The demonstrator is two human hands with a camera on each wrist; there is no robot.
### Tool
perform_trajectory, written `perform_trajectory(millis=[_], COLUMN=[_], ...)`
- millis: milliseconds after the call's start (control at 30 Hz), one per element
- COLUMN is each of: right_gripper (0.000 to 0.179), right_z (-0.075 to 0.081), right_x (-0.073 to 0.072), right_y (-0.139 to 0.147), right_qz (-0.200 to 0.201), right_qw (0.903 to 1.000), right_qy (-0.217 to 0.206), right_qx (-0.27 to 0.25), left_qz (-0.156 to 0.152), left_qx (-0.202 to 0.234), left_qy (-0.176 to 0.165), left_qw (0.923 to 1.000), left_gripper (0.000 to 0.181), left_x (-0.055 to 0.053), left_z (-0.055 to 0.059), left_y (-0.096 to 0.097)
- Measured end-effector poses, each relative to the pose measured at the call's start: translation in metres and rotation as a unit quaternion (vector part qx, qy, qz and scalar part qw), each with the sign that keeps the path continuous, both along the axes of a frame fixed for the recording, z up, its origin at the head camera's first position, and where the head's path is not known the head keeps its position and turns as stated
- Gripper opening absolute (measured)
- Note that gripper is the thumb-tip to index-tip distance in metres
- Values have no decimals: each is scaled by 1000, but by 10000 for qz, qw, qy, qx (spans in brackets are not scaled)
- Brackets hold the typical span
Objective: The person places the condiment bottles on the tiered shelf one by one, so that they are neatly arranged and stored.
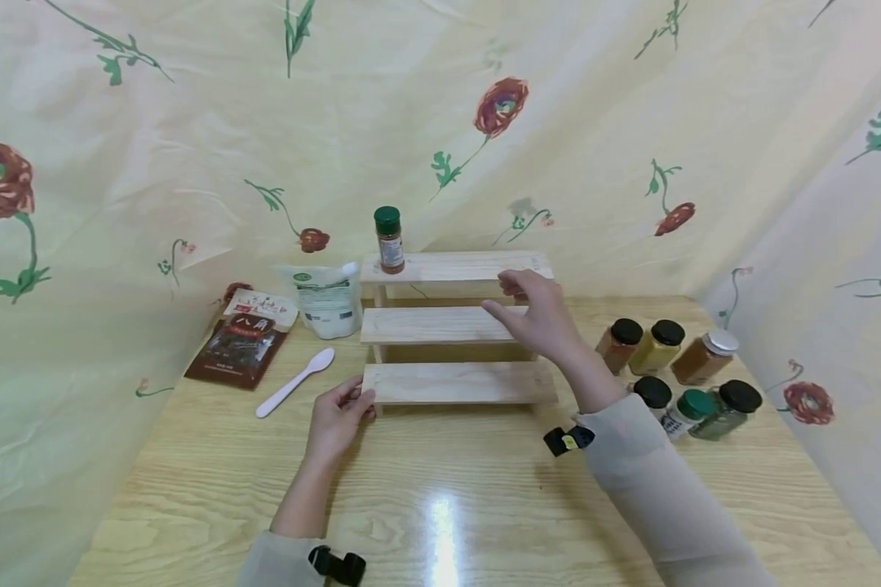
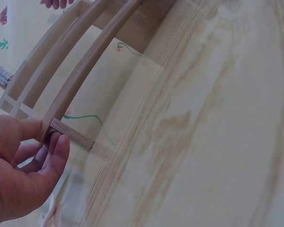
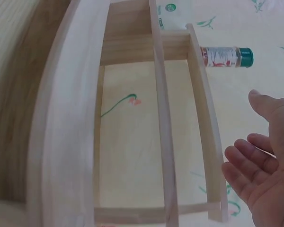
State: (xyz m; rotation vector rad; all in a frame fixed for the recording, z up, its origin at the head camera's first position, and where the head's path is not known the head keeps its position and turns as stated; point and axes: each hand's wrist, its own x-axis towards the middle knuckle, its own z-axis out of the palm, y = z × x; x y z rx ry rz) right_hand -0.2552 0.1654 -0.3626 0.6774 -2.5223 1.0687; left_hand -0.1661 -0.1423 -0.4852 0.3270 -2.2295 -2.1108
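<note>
A three-tier wooden rack (image 1: 455, 383) stands on the table near the back wall. My left hand (image 1: 335, 421) grips the left end of its lowest step, thumb and curled fingers at the board's end in the left wrist view (image 2: 26, 170). Over the right part of the upper steps hovers my right hand (image 1: 539, 318), its thumb apart from loosely bent fingers and nothing in it; the right wrist view shows the palm (image 3: 274, 184) beside the top board. On the left end of the top step stands a green-capped spice jar (image 1: 391, 244), upright.
Left of the rack are a white pouch (image 1: 328, 306), a brown-and-white packet (image 1: 242, 342) and a white spoon (image 1: 294, 383). Several spice jars with black, white and green lids, one a green-lidded jar (image 1: 686, 413), cluster at the right by my forearm. Flowered cloth (image 1: 411, 122) hangs behind.
</note>
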Motion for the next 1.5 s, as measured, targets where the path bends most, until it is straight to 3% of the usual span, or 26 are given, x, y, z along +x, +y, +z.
perform_trajectory(millis=[233,767,1100,1500], right_gripper=[45,43,47,51], right_z=[-11,-18,-20,-19], right_x=[8,16,20,27], right_y=[22,76,101,134], right_qz=[-55,-515,-595,-1127], right_qw=[10000,9986,9975,9920], right_qy=[-3,31,-124,-341], right_qx=[-11,143,350,465], left_qz=[-55,-61,-36,-51], left_qx=[14,118,11,40], left_qy=[-9,8,-38,-41], left_qw=[10000,9999,10000,10000], left_gripper=[40,39,40,39], left_x=[1,-1,1,1], left_z=[0,1,1,2], left_y=[0,-1,-1,0])
